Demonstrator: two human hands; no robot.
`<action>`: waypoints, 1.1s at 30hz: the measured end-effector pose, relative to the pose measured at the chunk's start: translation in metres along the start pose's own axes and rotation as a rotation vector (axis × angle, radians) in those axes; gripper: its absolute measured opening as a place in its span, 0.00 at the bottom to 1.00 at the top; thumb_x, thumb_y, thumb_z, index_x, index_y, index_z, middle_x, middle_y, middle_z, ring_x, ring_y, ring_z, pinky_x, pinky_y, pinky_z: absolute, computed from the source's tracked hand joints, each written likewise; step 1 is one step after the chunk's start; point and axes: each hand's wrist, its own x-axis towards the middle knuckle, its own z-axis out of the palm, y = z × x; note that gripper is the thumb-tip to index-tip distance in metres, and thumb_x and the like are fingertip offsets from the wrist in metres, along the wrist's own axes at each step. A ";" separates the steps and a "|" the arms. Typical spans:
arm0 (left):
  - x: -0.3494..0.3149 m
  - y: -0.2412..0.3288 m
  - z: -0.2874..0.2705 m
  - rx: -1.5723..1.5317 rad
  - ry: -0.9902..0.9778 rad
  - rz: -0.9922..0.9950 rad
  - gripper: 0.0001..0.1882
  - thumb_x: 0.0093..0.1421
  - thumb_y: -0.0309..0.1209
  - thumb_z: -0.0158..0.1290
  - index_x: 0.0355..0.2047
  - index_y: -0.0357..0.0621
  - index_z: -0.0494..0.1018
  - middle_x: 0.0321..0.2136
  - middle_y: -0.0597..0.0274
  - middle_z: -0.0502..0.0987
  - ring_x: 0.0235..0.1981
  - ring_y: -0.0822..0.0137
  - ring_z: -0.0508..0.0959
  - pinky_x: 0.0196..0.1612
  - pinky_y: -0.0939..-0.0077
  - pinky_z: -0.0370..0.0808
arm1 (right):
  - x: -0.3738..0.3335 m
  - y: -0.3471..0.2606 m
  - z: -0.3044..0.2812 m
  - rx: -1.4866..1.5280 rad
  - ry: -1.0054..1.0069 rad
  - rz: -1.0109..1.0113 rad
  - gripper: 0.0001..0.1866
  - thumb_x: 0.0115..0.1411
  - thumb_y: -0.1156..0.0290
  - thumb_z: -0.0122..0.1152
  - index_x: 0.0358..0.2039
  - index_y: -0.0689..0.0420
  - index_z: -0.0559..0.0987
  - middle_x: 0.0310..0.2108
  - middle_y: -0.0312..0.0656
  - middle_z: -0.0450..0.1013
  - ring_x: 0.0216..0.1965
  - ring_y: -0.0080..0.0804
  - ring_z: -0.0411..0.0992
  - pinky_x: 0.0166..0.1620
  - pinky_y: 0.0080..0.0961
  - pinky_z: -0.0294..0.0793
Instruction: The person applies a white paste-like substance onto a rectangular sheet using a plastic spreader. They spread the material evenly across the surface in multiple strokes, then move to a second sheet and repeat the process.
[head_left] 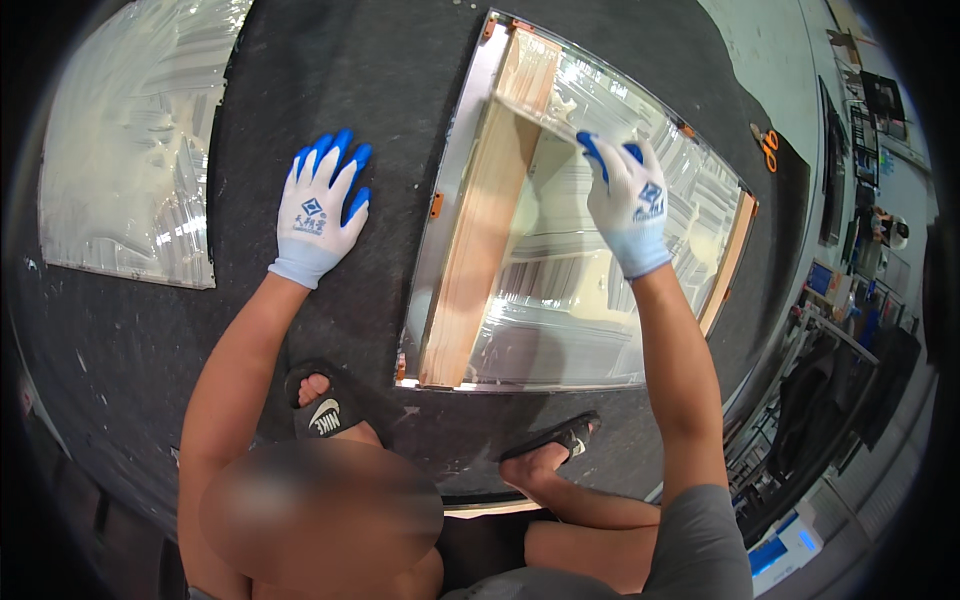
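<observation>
My left hand [322, 207], in a white and blue coated glove, rests on the dark surface with its fingers spread and holds nothing. Over the framed panel [560, 330] my right hand [628, 195], gloved the same way, is closed on the end of a thin, pale spreader [535, 116]. The spreader's far end reaches across a wooden strip [470, 240] at the panel's left side. Cream-coloured glue [600, 290] lies in streaks and pools over the panel. Another wooden strip [730, 262] runs along its right side.
A second panel [130, 150] smeared with cream glue lies at the far left. Orange-handled scissors [768, 148] lie beyond the framed panel on the right. A metal rack [835, 330] with dark items stands farther right. My sandalled feet are near the framed panel's front edge.
</observation>
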 end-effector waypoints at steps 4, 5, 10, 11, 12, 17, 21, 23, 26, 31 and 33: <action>0.000 -0.003 0.000 -0.007 -0.022 0.002 0.31 0.64 0.36 0.57 0.68 0.48 0.69 0.70 0.48 0.66 0.71 0.44 0.64 0.74 0.46 0.57 | -0.001 -0.015 -0.015 0.139 0.008 0.243 0.11 0.62 0.74 0.63 0.45 0.57 0.85 0.35 0.46 0.84 0.36 0.48 0.79 0.44 0.40 0.79; 0.001 -0.004 0.001 0.002 -0.025 0.004 0.31 0.64 0.36 0.57 0.68 0.48 0.69 0.70 0.48 0.65 0.71 0.44 0.64 0.74 0.46 0.57 | 0.004 -0.014 -0.016 0.200 0.002 0.357 0.10 0.64 0.72 0.63 0.44 0.59 0.85 0.33 0.47 0.83 0.34 0.50 0.79 0.43 0.40 0.79; -0.002 -0.005 0.002 0.005 -0.014 0.001 0.31 0.66 0.37 0.57 0.69 0.49 0.69 0.71 0.49 0.65 0.71 0.45 0.64 0.75 0.46 0.56 | 0.011 0.002 -0.008 0.700 -0.005 1.020 0.15 0.68 0.64 0.66 0.44 0.66 0.85 0.27 0.35 0.78 0.26 0.21 0.72 0.31 0.27 0.76; -0.003 -0.005 0.003 0.003 -0.004 0.008 0.31 0.66 0.37 0.57 0.69 0.49 0.69 0.71 0.49 0.65 0.72 0.45 0.64 0.75 0.46 0.56 | 0.006 0.002 -0.002 0.781 0.038 1.049 0.16 0.68 0.63 0.67 0.45 0.64 0.85 0.29 0.33 0.78 0.26 0.20 0.72 0.30 0.24 0.75; -0.003 -0.006 0.003 -0.005 -0.004 0.009 0.31 0.66 0.37 0.57 0.69 0.49 0.68 0.71 0.49 0.65 0.72 0.45 0.63 0.75 0.46 0.56 | -0.001 0.000 0.004 0.863 0.065 1.112 0.16 0.68 0.63 0.68 0.47 0.63 0.86 0.31 0.30 0.79 0.27 0.19 0.72 0.29 0.22 0.74; -0.005 -0.007 0.003 -0.009 -0.007 0.013 0.32 0.66 0.37 0.57 0.70 0.49 0.68 0.71 0.50 0.65 0.72 0.46 0.63 0.75 0.46 0.56 | -0.031 -0.014 0.026 1.055 0.232 1.224 0.14 0.69 0.65 0.67 0.47 0.62 0.84 0.36 0.34 0.80 0.31 0.22 0.75 0.30 0.25 0.79; -0.004 -0.005 0.002 -0.016 0.004 0.013 0.31 0.66 0.37 0.57 0.69 0.49 0.68 0.71 0.51 0.65 0.72 0.46 0.63 0.75 0.46 0.56 | -0.038 -0.032 0.037 1.092 0.289 1.269 0.11 0.69 0.65 0.66 0.43 0.60 0.84 0.32 0.32 0.78 0.29 0.21 0.73 0.29 0.26 0.79; -0.004 -0.005 0.001 -0.022 0.006 0.012 0.31 0.66 0.37 0.57 0.69 0.49 0.69 0.70 0.51 0.66 0.72 0.46 0.64 0.75 0.46 0.56 | -0.035 -0.040 0.040 1.101 0.288 1.236 0.10 0.69 0.66 0.66 0.41 0.61 0.84 0.30 0.32 0.76 0.28 0.21 0.72 0.28 0.26 0.79; -0.004 -0.005 0.001 -0.029 0.012 0.010 0.31 0.65 0.37 0.57 0.68 0.49 0.69 0.70 0.51 0.66 0.71 0.46 0.64 0.75 0.46 0.57 | -0.026 -0.052 0.044 1.085 0.305 1.191 0.10 0.69 0.67 0.65 0.37 0.62 0.83 0.27 0.32 0.73 0.25 0.21 0.71 0.27 0.25 0.78; -0.005 -0.006 0.003 -0.036 0.033 0.012 0.30 0.65 0.37 0.57 0.68 0.48 0.70 0.70 0.51 0.67 0.71 0.46 0.64 0.75 0.46 0.57 | -0.002 -0.072 0.047 1.020 0.278 1.142 0.12 0.70 0.68 0.63 0.33 0.64 0.82 0.25 0.33 0.73 0.23 0.21 0.70 0.25 0.25 0.79; -0.005 -0.006 0.003 -0.035 0.040 0.023 0.30 0.65 0.37 0.57 0.68 0.48 0.70 0.69 0.51 0.67 0.71 0.46 0.65 0.75 0.47 0.57 | 0.008 -0.080 0.045 1.031 0.254 1.130 0.11 0.69 0.67 0.65 0.35 0.63 0.82 0.27 0.32 0.73 0.26 0.21 0.71 0.27 0.25 0.81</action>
